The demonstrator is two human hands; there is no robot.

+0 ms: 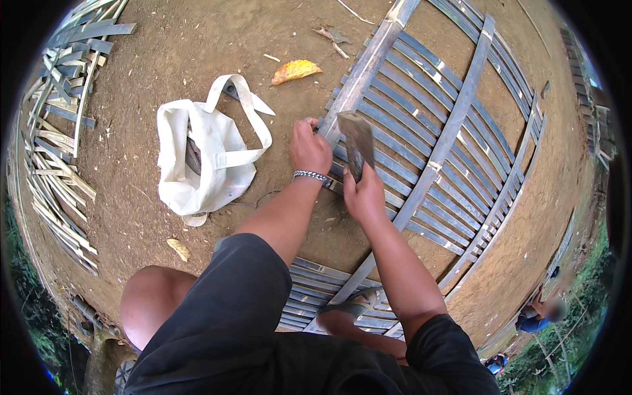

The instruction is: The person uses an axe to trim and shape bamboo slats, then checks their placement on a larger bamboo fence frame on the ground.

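Below me lies a panel of dark bamboo slats (395,125), crossed by thicker bamboo poles. My left hand (311,148), with a chain bracelet at the wrist, is closed at the left edge of the panel, by the slat ends and the outer pole (357,82). Whatever its fingers grip is too small or hidden to make out. Just to the right, over the slats, my right hand (364,194) is wrapped round the lower end of a short brown wooden block (357,139). The block's wider end points up toward the outer pole.
On the bare earth to the left sits a white cloth bag (230,187) with a strap, something dark inside. A pile of split bamboo strips (62,148) lies farther left. A yellow leaf (296,71) rests ahead. My sandalled foot (349,306) is on the slats. Another person (533,316) is at far right.
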